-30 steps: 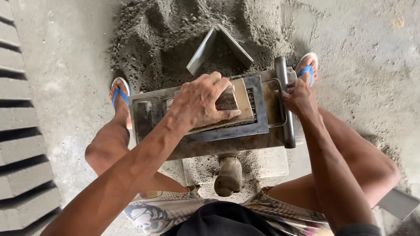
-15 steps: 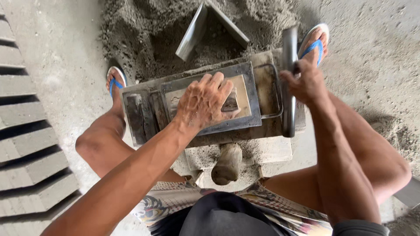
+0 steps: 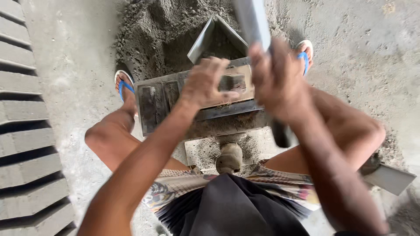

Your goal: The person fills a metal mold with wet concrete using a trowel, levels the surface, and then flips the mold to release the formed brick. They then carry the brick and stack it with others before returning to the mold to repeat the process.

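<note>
Steel mould point(image 3: 162, 102) sits between the feet, sand heap point(image 3: 162, 30) at twelve o'clock. Left hand point(image 3: 205, 83) presses spread on its plate point(image 3: 238, 83); right hand point(image 3: 275, 78) clenches the lever point(image 3: 253, 22). Looks heavy, rigid, gritty; best gripped by that lever.

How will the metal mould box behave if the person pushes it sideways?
The metal mould box looks thick-walled and steel, so probably heavy and stiff. It sits among the loose sand pile, so it would likely drag rather than slide freely.
</note>
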